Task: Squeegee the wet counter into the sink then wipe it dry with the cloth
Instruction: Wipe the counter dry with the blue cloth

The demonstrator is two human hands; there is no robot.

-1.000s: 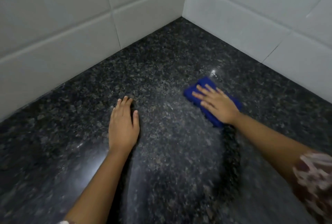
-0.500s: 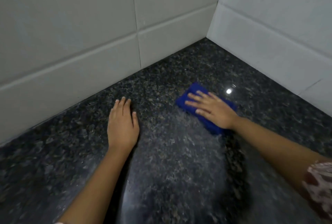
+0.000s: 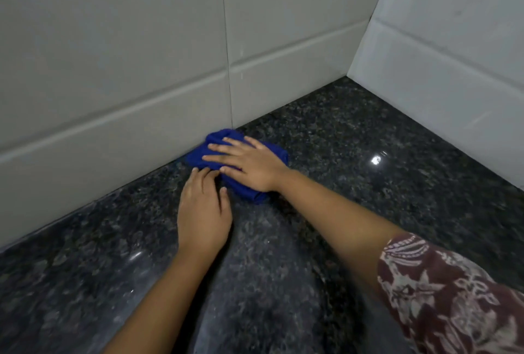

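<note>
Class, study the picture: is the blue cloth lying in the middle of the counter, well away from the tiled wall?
No, the right hand presses the blue cloth against the foot of the tiled wall.

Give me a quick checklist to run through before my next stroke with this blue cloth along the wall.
1. Is the right hand flat on the blue cloth? ok.
2. Is the cloth up against the tiled wall? ok.
3. Is the left hand clear of the cloth's path? not ok, its fingertips lie at the cloth's edge.
4. Is the counter toward the corner dry? cannot tell, only glare shows.
5. Is the squeegee set aside? cannot tell, it is not in view.
</note>
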